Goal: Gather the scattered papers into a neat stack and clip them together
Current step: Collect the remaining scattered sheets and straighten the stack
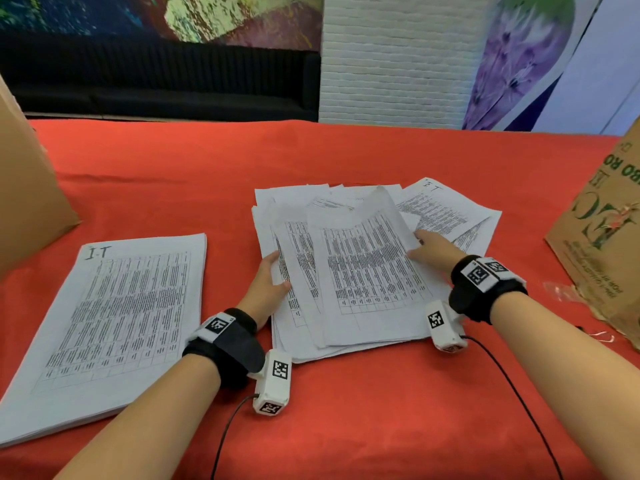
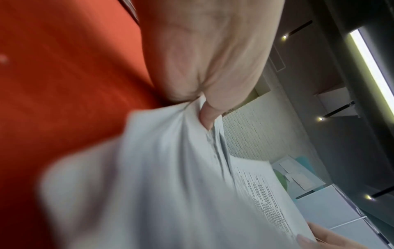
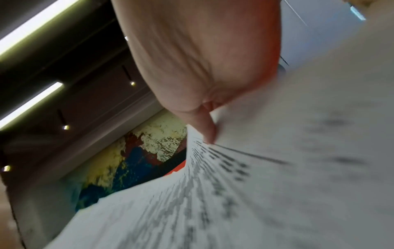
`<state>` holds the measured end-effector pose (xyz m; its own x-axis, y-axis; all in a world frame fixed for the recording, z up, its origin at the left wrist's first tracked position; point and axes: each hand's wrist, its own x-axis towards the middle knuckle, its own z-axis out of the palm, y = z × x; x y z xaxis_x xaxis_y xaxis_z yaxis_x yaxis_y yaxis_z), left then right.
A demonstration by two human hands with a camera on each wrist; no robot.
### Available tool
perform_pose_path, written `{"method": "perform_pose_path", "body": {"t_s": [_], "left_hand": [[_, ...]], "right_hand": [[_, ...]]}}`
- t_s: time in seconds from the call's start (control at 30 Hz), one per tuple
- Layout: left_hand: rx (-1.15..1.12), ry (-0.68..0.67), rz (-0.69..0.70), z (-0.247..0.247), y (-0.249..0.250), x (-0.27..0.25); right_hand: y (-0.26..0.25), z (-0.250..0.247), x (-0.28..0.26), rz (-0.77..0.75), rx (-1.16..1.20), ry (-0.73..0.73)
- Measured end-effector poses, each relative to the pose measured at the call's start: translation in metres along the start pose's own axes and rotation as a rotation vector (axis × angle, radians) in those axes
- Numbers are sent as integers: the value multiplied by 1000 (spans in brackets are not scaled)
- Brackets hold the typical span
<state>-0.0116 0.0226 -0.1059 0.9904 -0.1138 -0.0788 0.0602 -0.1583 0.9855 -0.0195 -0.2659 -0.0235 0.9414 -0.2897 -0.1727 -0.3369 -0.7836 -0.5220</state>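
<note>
A loose pile of printed papers lies fanned out in the middle of the red tablecloth. My left hand grips the pile's left edge, thumb on top and fingers beneath. My right hand holds the right edge the same way, its thumb pressed on the top sheet. In the left wrist view my left hand pinches the bunched papers. In the right wrist view my right hand has its thumb pressed on the curved top sheet. No clip shows in either hand.
A separate neat stack of printed sheets lies at the left. A brown box stands at the far left and a printed brown paper bag at the right, with a small clear wrapper beside it.
</note>
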Motion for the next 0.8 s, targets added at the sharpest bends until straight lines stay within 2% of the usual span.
{"method": "perform_pose_path", "body": {"t_s": [0.2,0.3,0.4,0.43,0.5,0.57,0.63,0.73,0.8], "left_hand": [[-37,86,-19,4,5,1],[-99,97,-57,9,5,4],[2,136,-121,7,7,6],[14,156,-103,4,7,7],[-37,209,-38,-8,10,4],[-137,261,17,-24,14,4],[-324,272,18,-36,20,3],[-659,201,-37,-44,26,5],[-779,151,-78,-42,25,6]], "right_hand": [[-29,36,-4,19,-48,-134],[-46,55,-6,-55,-84,-196],[-57,65,-3,-104,-117,-302],[-55,64,1,-92,-107,-294],[-44,54,18,-20,7,-181],[-26,41,42,97,1,-1],[-13,32,54,197,-17,55],[-6,37,64,205,125,3],[-5,47,66,221,410,-75]]}}
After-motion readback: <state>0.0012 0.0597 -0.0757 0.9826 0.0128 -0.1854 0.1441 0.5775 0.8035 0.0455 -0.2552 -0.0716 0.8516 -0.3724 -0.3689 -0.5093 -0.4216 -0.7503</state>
